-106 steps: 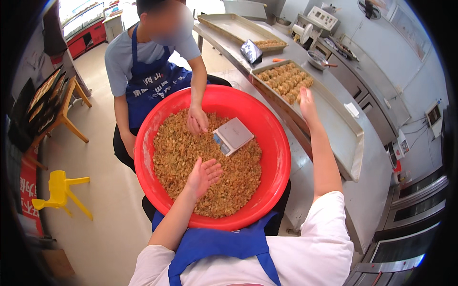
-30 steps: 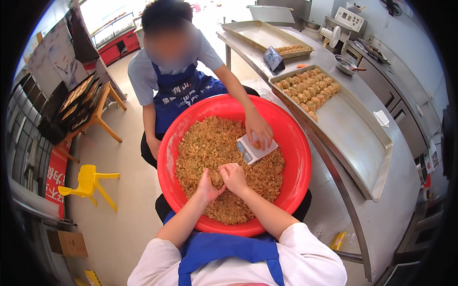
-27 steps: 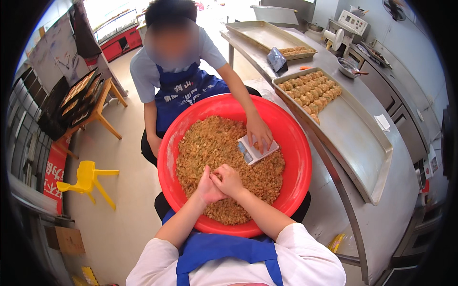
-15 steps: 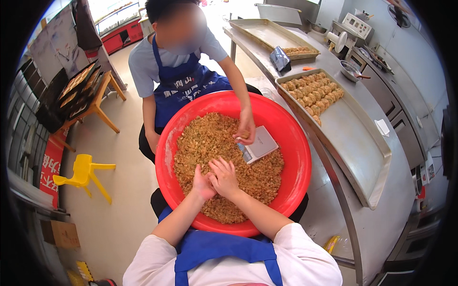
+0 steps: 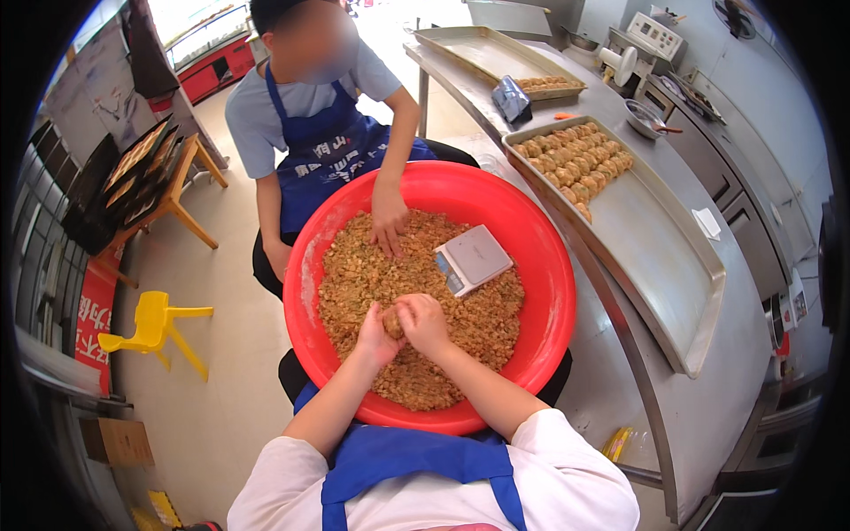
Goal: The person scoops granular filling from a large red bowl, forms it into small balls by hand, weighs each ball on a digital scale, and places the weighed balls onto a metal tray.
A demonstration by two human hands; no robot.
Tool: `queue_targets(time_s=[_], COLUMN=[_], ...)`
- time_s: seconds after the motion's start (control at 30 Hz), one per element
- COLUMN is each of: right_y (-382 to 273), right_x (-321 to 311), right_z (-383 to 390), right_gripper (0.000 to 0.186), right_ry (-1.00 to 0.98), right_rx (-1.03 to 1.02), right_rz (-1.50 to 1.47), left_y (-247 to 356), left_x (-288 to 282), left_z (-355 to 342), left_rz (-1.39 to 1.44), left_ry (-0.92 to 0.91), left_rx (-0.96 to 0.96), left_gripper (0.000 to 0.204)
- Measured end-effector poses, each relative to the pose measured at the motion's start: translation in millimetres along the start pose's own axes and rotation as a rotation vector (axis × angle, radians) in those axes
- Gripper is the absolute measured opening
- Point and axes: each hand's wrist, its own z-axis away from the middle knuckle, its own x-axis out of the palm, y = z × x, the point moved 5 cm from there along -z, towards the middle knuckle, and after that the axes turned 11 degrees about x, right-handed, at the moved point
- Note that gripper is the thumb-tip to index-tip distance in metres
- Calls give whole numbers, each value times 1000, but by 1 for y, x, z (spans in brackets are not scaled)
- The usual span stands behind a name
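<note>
A ball of brown crumbly filling [image 5: 392,324] sits between my two hands, over the near part of a big red basin [image 5: 551,305]. My left hand [image 5: 377,339] cups the ball from the left. The fingers of my right hand [image 5: 424,323] are curled around its right side. Beneath them, loose chunky filling [image 5: 354,274] covers the basin's bottom. A small digital scale [image 5: 478,257] with a pale top rests on the filling, beyond my right hand. Across from me, a co-worker's hand [image 5: 388,219] reaches into the filling with fingers pointing down.
On the steel table [image 5: 682,425] at right lies a long metal tray [image 5: 660,243] with rows of filling balls [image 5: 575,164] at its far end. Farther back are another tray [image 5: 482,53] and a dark boxy object [image 5: 511,99]. A yellow chair [image 5: 150,323] stands at left.
My hands went from lying together to cupping the ball. The co-worker's hand moved left from over the scale, where it held a small lump, down to the filling.
</note>
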Motion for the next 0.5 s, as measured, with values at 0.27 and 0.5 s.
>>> queue_targets(time_s=[0.27, 0.5], right_y=[-6, -31], right_x=[1, 4], right_z=[-5, 13], right_gripper=[26, 18], right_ry=[-176, -19], right_rx=[320, -122], right_rz=[3, 177], left_y=[-4, 8], left_x=[28, -7], left_z=[21, -5], left_rz=[35, 243], left_ry=[-428, -47], left_rx=[-156, 23], left_gripper=[84, 55])
